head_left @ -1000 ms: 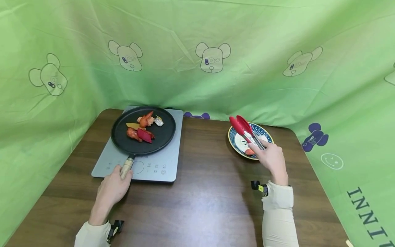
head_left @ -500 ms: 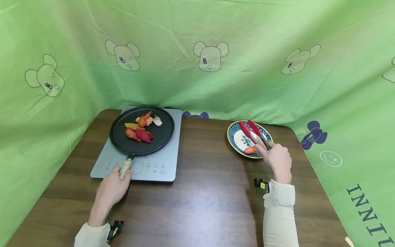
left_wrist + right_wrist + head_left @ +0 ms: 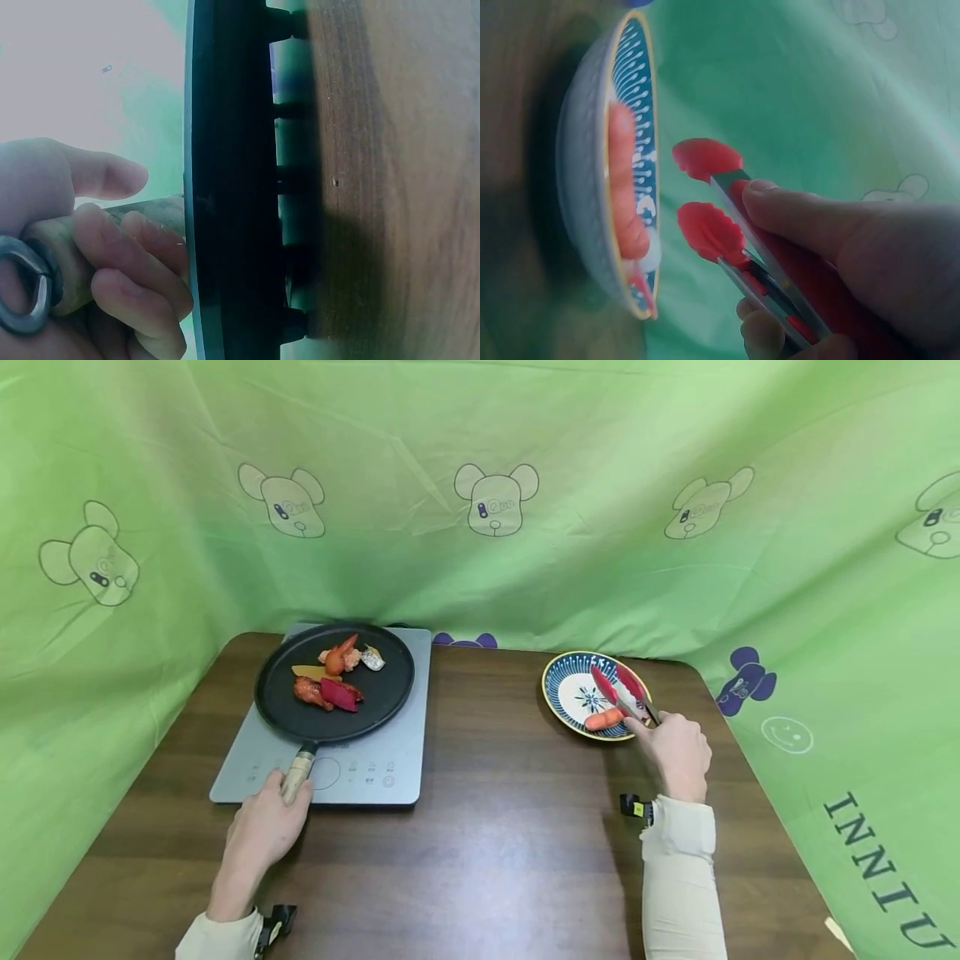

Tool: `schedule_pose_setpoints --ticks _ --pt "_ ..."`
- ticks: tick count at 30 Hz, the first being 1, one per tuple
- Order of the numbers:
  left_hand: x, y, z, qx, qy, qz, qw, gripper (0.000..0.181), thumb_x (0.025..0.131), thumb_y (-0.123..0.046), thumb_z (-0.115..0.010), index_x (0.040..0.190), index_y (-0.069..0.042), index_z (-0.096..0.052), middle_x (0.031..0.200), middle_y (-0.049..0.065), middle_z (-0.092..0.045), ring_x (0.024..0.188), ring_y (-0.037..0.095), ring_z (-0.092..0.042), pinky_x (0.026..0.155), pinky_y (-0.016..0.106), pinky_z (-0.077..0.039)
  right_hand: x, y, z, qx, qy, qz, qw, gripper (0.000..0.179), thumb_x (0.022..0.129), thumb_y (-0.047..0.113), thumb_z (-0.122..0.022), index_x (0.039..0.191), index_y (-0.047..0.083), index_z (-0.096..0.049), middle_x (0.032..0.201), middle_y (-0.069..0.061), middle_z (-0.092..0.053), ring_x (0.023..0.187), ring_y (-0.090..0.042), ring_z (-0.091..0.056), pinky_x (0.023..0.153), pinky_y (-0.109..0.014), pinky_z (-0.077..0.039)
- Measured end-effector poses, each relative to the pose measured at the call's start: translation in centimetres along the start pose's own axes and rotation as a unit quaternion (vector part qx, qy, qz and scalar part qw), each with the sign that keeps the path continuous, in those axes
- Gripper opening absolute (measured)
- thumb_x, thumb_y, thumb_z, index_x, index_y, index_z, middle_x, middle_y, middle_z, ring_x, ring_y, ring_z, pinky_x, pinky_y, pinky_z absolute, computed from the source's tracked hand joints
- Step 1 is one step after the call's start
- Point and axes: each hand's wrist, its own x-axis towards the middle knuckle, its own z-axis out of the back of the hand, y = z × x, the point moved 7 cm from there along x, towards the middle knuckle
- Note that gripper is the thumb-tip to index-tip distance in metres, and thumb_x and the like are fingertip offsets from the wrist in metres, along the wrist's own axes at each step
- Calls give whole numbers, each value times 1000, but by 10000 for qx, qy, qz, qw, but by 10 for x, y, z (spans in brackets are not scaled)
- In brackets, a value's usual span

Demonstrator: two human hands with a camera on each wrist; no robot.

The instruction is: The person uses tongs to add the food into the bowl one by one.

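Observation:
My left hand grips the handle of a round black frying pan. In the left wrist view its fingers curl round that handle. Several food pieces lie in the pan, among them a brown chicken wing and a dark pink piece. At the right, my right hand holds red-tipped tongs above a blue-and-white plate. A reddish sausage lies on the plate, its right end near the tongs. The tongs' tips stand apart with nothing between them.
Beneath the pan is a flat grey induction cooktop with touch controls. The brown wooden table stretches between cooktop and plate. A green printed curtain hangs close behind and along both sides.
My right hand has brought the tongs to the right and lower over the plate, uncovering more of the sausage. My left hand keeps its grip on the handle. The head view has shifted slightly.

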Motion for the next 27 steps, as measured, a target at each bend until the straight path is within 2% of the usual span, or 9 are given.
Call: schedule_pose_setpoints --ticks 7,14,18,21,27 --pt "0 1 -2 -11 26 -4 10000 65 96 -54 -34 124 4 -35 70 13 -44 54 25 -44 46 36 -33 5 -13 -6 -69 86 -46 9999 58 81 64 -59 80 7 -63 81 -28 -60 72 -47 -59 49 -46 -39" --pt "0 2 -4 -30 6 4 10000 68 96 -55 -33 128 5 -33 72 14 -45 56 25 -45 46 36 -33 7 -16 2 -159 88 -57 9998 59 81 63 -59 84 5 -63 78 -24 -59 70 -44 -58 50 -45 -37" --pt "0 2 -3 -44 35 5 10000 69 96 -55 -33 129 5 -33 71 14 -45 55 25 -45 46 36 -33 8 -18 8 -269 105 -15 9996 57 82 57 -62 82 0 -65 79 -29 -60 71 -47 -58 50 -48 -38" --pt "-1 2 -2 -34 30 -11 10000 67 96 -55 -33 128 5 -33 71 13 -44 54 24 -44 46 36 -33 9 -20 11 -427 235 -30 9988 58 82 53 -63 79 -4 -64 79 -33 -59 70 -49 -58 47 -48 -40" --pt "-1 1 0 -26 -4 -55 10000 65 96 -54 -34 124 5 -35 70 13 -44 53 24 -44 45 36 -33 13 -24 10 -596 680 -172 9958 64 82 56 -63 76 -8 -59 77 -33 -57 69 -48 -59 48 -48 -42"
